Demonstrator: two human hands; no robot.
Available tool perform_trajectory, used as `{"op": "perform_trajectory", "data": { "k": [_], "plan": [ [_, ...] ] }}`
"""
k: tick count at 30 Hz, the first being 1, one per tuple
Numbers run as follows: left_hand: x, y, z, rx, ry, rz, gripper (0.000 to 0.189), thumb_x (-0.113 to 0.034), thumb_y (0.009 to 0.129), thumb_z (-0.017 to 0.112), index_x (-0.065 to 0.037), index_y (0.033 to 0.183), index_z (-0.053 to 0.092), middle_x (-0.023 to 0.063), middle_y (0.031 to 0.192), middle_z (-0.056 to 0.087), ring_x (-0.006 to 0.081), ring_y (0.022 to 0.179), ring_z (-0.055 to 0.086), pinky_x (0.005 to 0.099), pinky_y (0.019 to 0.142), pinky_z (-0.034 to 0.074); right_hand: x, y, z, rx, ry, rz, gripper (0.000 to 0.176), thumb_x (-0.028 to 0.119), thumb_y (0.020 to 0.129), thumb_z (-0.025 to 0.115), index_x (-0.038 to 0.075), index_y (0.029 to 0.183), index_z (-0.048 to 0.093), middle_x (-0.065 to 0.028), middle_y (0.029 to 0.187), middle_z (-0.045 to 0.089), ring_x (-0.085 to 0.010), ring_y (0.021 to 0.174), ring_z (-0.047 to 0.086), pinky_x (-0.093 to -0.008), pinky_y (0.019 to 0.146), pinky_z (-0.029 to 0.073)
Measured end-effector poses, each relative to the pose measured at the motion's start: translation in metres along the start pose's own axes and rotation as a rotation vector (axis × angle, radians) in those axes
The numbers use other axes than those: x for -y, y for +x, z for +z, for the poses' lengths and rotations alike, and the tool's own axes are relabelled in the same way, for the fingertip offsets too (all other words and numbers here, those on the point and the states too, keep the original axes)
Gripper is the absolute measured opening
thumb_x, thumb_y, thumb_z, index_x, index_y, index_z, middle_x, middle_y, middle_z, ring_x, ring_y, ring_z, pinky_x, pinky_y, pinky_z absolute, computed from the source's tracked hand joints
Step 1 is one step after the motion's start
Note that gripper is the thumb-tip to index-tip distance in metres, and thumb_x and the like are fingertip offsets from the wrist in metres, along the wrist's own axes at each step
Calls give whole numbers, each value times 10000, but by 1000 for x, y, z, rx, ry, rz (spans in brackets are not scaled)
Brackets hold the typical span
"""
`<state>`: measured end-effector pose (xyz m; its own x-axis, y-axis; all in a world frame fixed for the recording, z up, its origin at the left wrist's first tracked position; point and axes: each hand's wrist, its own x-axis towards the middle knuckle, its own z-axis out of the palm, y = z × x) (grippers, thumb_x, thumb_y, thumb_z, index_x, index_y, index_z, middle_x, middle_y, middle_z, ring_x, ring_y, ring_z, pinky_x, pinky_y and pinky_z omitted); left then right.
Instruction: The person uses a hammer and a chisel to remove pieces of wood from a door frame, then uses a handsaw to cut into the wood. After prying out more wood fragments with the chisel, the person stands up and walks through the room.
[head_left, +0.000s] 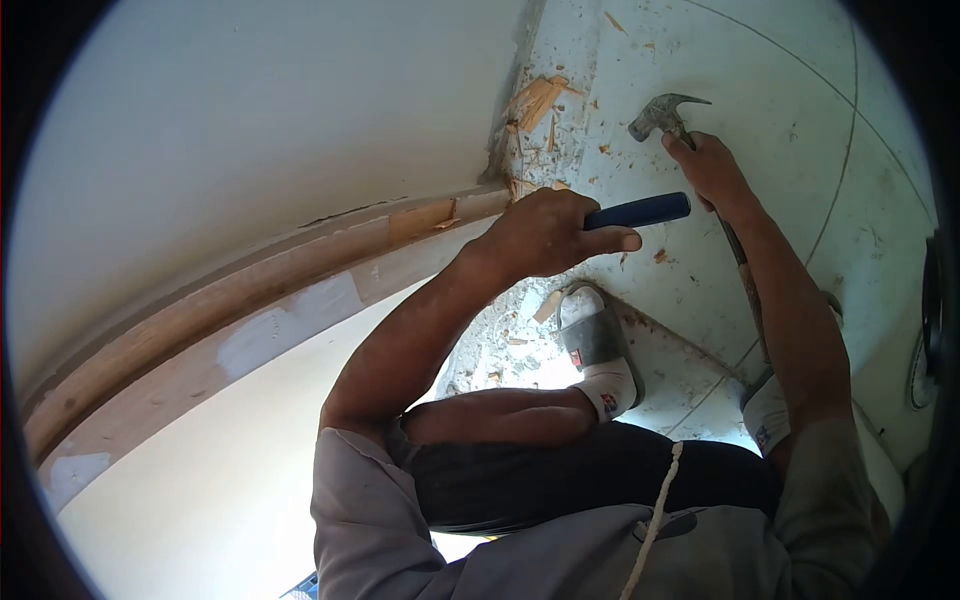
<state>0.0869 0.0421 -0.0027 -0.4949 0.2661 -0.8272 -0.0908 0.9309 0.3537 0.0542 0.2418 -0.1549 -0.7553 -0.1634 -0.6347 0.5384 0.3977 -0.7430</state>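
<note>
My left hand [545, 235] is wrapped round a chisel by its dark blue handle [640, 211], which points right; the blade is hidden behind the hand. This hand is at the end of a wooden frame [270, 280], near a rough, freshly cut patch [422, 221] in the wood. My right hand [715, 172] grips a claw hammer [660, 117] high on its shaft, close below the metal head. The hammer's long handle runs down along my right forearm. Hammer head and chisel handle are apart.
Wood chips [540, 100] lie by the wall's [300, 110] corner and are scattered over the pale tiled floor [790, 110]. My sandalled foot [595, 330] rests below my left hand, near more debris. A dark round object [932, 310] stands at the right edge.
</note>
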Motion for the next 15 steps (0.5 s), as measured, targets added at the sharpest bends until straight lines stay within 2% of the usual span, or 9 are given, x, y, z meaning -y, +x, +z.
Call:
{"op": "perform_trajectory", "data": {
  "k": [2,4,5,6,8,9,15],
  "plan": [
    [-1,-1,-2,-69,12,13,611,-594,852,623,14,843,685,152,660,623,276,633,627,391,648,496,3,1,10,35,-79,3,509,479,919,508,-24,894,585,-111,626,580,-220,462,582,-367,423,457],
    [-1,1,10,-188,31,243,529,-511,853,664,17,841,664,159,656,620,284,632,632,404,641,494,-14,20,30,-105,-329,-181,554,496,928,484,-40,982,612,-226,870,668,-345,814,683,-440,709,529],
    [-4,0,16,-168,16,250,464,-449,849,690,14,847,653,163,654,618,295,639,635,413,648,493,-14,23,32,-19,-333,-34,559,485,949,462,-42,1052,621,-287,1065,639,-412,1074,603,-463,921,465],
    [-10,-2,18,-124,-1,253,437,-429,868,675,6,850,649,153,657,621,301,645,634,413,657,490,-9,20,34,-23,-344,-46,559,485,949,462,-42,1052,621,-287,1065,639,-412,1074,603,-463,921,465],
    [-14,-10,19,-91,-27,305,432,-425,883,658,7,884,647,158,675,627,299,652,634,409,673,489,-5,16,39,-41,-655,-76,534,453,968,444,-46,1057,614,-280,1023,649,-408,1017,629,-463,893,494],
    [-14,-11,19,-101,-32,308,432,-425,883,658,7,884,647,158,675,627,299,652,634,409,673,489,3,9,41,-84,-726,-121,499,423,969,465,-42,1010,641,-251,955,671,-388,943,659,-446,842,522],
    [-21,-28,8,-144,-198,305,465,-458,917,607,7,917,617,172,699,621,295,690,637,418,693,489,8,9,45,-118,-981,-332,430,393,944,535,-2,879,691,-180,816,693,-343,794,687,-421,738,546]
  ]
}}
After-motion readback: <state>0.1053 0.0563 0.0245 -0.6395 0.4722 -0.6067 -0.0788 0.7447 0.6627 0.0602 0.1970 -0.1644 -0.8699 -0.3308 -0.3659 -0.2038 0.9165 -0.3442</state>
